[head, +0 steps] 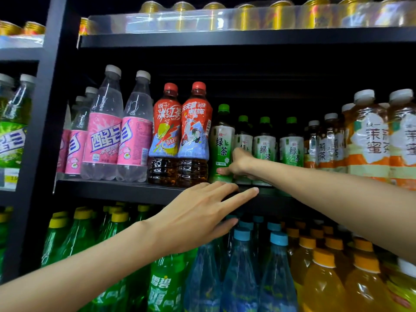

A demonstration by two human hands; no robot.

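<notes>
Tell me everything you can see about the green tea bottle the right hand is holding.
It is a plastic green tea bottle with a green cap and dark liquid showing at the neck. A white and green label with Chinese characters wraps its body. It stands upright at the front of the black shelf, ahead of a row of like bottles, right of a red-capped iced tea bottle. The right hand grips it low down, thumb across the front.

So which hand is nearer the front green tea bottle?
Right. The right hand grips the green tea bottle low down; the left hand is below it, at the shelf edge.
</notes>
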